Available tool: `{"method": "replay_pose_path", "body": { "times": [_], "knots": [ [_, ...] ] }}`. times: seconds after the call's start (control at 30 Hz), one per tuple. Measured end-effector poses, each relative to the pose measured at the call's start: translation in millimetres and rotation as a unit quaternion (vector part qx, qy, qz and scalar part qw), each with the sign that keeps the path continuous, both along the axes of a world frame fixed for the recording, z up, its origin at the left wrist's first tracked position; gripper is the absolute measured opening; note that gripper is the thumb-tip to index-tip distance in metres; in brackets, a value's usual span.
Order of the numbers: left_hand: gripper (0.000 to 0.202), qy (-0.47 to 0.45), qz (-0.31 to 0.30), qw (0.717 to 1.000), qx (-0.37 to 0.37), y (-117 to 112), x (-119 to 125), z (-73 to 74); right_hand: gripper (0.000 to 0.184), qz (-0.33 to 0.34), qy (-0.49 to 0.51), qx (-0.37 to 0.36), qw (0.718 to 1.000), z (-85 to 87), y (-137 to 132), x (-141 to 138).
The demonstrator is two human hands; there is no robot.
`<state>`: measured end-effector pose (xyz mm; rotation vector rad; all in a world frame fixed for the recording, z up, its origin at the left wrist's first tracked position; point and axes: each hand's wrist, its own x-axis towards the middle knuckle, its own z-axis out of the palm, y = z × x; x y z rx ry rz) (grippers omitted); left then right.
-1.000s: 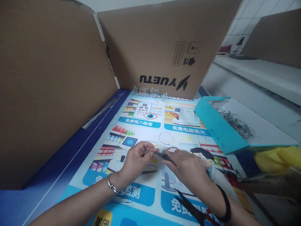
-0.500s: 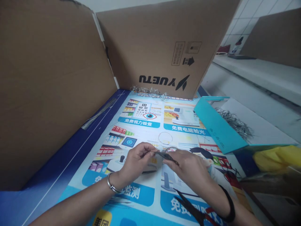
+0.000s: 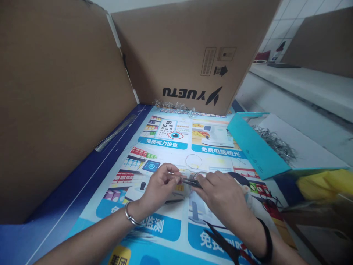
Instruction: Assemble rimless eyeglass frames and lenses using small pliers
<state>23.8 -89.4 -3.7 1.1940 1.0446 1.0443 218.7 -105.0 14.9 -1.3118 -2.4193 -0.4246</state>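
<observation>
My left hand [image 3: 164,184] pinches thumb and forefinger together, and what lies between them is too small to make out. In the fingers of my right hand [image 3: 222,195] is a small dark metal hand tool [image 3: 190,182], its narrow tip at my left fingertips. I cannot tell if it is pliers or snips. A thin wire loop [image 3: 199,173] curves above the tool. Just beyond the hands a fine ring [image 3: 193,155] lies on the printed mat. Scissors [image 3: 222,241] with red handles rest under my right forearm, partly hidden by it.
Cardboard panels [image 3: 176,55] stand at the left and back. A bundle of thin wires [image 3: 116,132] lies at the left, more wires [image 3: 140,235] by my left forearm. The turquoise box [image 3: 256,147] holds tangled wire [image 3: 274,141]. Something yellow [image 3: 325,186] sits at right.
The tool in my right hand has turned slightly and now lies more level, as the right hand shifts a little. My left hand keeps its pinch almost in place.
</observation>
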Motion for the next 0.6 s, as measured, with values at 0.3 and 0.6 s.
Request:
{"method": "replay_pose_path", "body": {
  "times": [0.3, 0.6],
  "knots": [
    [0.016, 0.036, -0.001, 0.999, 0.028, -0.9, -0.4, 3.2, 0.022, -0.001, 0.003, -0.018, 1.0, 2.2, 0.9, 0.6],
    [0.014, 0.092, -0.055, 0.993, 0.047, -5.7, -0.5, 6.8, 0.021, 0.008, -0.009, -0.042, 0.999, 6.7, 3.5, 2.4]
  ]
}}
